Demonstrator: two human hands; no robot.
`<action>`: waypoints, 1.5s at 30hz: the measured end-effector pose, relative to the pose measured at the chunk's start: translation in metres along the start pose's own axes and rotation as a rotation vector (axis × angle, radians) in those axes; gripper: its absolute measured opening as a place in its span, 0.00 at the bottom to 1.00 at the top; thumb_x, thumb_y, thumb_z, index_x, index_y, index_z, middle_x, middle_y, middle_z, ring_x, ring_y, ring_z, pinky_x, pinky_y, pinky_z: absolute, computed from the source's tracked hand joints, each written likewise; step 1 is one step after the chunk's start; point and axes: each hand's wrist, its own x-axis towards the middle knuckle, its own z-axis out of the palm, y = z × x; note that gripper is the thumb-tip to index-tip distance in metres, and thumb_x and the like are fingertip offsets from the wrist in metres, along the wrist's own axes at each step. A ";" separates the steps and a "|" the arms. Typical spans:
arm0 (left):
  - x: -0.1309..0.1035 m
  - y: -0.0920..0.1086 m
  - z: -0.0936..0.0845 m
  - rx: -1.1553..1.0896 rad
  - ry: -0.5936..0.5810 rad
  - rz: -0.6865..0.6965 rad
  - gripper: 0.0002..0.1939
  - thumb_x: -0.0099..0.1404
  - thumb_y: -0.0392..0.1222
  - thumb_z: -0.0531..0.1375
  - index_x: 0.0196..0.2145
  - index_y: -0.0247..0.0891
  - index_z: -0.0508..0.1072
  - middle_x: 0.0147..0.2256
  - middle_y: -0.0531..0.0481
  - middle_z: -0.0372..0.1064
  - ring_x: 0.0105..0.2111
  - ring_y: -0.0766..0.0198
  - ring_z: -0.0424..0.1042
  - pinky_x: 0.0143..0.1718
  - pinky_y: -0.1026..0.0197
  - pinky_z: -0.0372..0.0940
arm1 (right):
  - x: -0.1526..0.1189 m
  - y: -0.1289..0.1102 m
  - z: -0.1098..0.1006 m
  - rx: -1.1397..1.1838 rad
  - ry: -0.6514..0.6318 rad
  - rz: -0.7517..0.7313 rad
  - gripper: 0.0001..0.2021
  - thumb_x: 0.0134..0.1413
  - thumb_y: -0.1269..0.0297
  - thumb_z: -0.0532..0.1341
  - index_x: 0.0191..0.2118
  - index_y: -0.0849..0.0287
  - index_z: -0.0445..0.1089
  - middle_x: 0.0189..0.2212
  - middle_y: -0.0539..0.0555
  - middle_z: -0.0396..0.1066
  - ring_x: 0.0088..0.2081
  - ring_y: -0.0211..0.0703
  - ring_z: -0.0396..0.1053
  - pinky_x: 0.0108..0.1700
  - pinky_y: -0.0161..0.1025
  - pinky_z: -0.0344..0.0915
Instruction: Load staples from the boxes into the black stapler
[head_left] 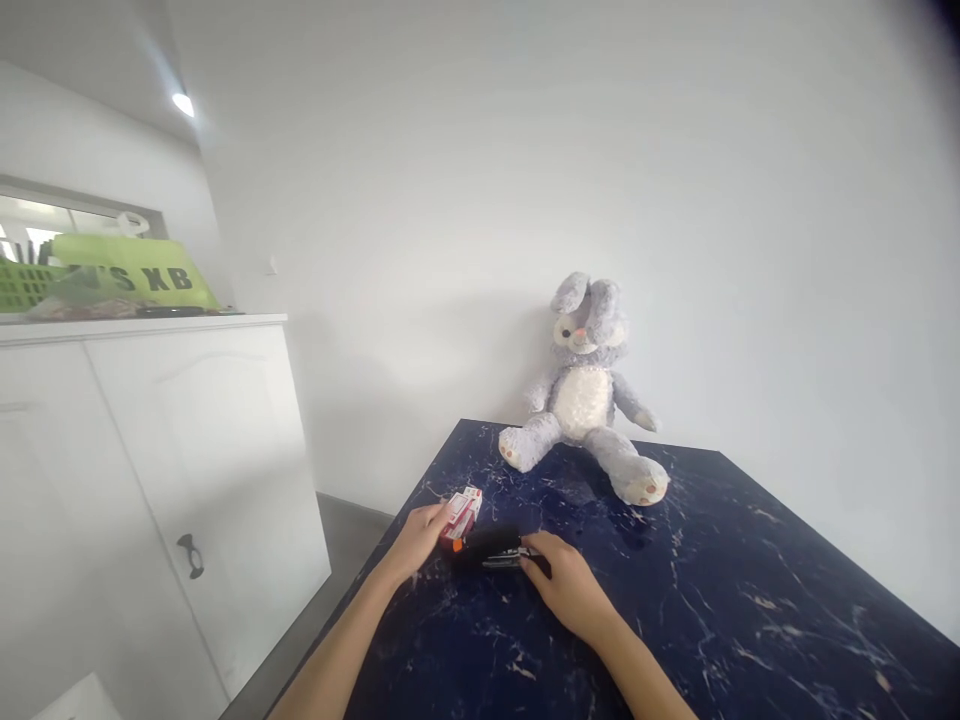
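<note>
Close to the middle of the dark blue marbled table (pixel 720 580), my left hand (pixel 417 538) grips a small red and white box (pixel 463 512) by its left side. A black stapler-like object (pixel 489 546) with an orange spot at its left end lies just in front of the box. My right hand (pixel 564 582) pinches the right end of this black object between thumb and fingers. The box and the black object's left end are touching or nearly so.
A grey plush rabbit (pixel 585 400) sits at the table's back edge against the white wall. On the left stands a white cabinet (pixel 202 480) with a yellow-green bag (pixel 135 272) and a green basket (pixel 26 287) on top.
</note>
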 end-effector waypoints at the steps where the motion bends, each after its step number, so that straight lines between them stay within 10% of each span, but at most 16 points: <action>1: 0.001 -0.001 0.003 0.000 0.017 -0.003 0.25 0.57 0.60 0.64 0.43 0.39 0.81 0.44 0.44 0.80 0.51 0.44 0.73 0.53 0.52 0.65 | -0.005 0.002 -0.003 -0.019 -0.011 -0.031 0.12 0.64 0.65 0.54 0.46 0.52 0.73 0.44 0.53 0.74 0.45 0.46 0.71 0.50 0.41 0.64; 12: 0.007 -0.013 0.009 0.052 0.307 -0.049 0.22 0.67 0.50 0.54 0.54 0.38 0.73 0.42 0.45 0.79 0.40 0.56 0.78 0.42 0.58 0.70 | -0.040 -0.016 -0.013 -0.279 -0.097 -0.139 0.20 0.65 0.74 0.48 0.55 0.50 0.68 0.47 0.55 0.71 0.46 0.47 0.71 0.49 0.42 0.68; 17: 0.000 -0.016 -0.009 0.327 0.412 -0.091 0.11 0.64 0.43 0.57 0.38 0.40 0.77 0.33 0.43 0.76 0.41 0.46 0.73 0.46 0.46 0.65 | -0.040 -0.019 -0.016 -0.233 -0.087 -0.102 0.16 0.68 0.71 0.45 0.46 0.54 0.69 0.40 0.55 0.71 0.41 0.45 0.70 0.45 0.41 0.68; 24: -0.003 -0.007 0.006 0.478 0.282 0.064 0.13 0.65 0.48 0.58 0.38 0.42 0.81 0.57 0.43 0.69 0.63 0.43 0.55 0.63 0.41 0.47 | -0.040 -0.015 -0.011 -0.223 -0.047 -0.094 0.15 0.65 0.71 0.48 0.46 0.52 0.69 0.40 0.54 0.71 0.42 0.46 0.70 0.47 0.42 0.66; 27: -0.001 -0.004 0.018 0.445 0.149 0.104 0.13 0.66 0.48 0.57 0.32 0.43 0.81 0.50 0.47 0.76 0.59 0.49 0.63 0.65 0.45 0.46 | -0.041 -0.015 -0.010 -0.183 -0.008 -0.032 0.12 0.64 0.69 0.51 0.46 0.52 0.69 0.40 0.54 0.72 0.42 0.47 0.71 0.47 0.43 0.66; 45: -0.010 0.032 0.018 -0.133 0.205 0.055 0.22 0.68 0.55 0.54 0.49 0.37 0.73 0.45 0.42 0.77 0.42 0.54 0.77 0.41 0.56 0.72 | -0.036 0.002 -0.015 0.378 0.346 0.308 0.17 0.55 0.48 0.64 0.45 0.52 0.76 0.43 0.55 0.79 0.43 0.52 0.77 0.48 0.42 0.72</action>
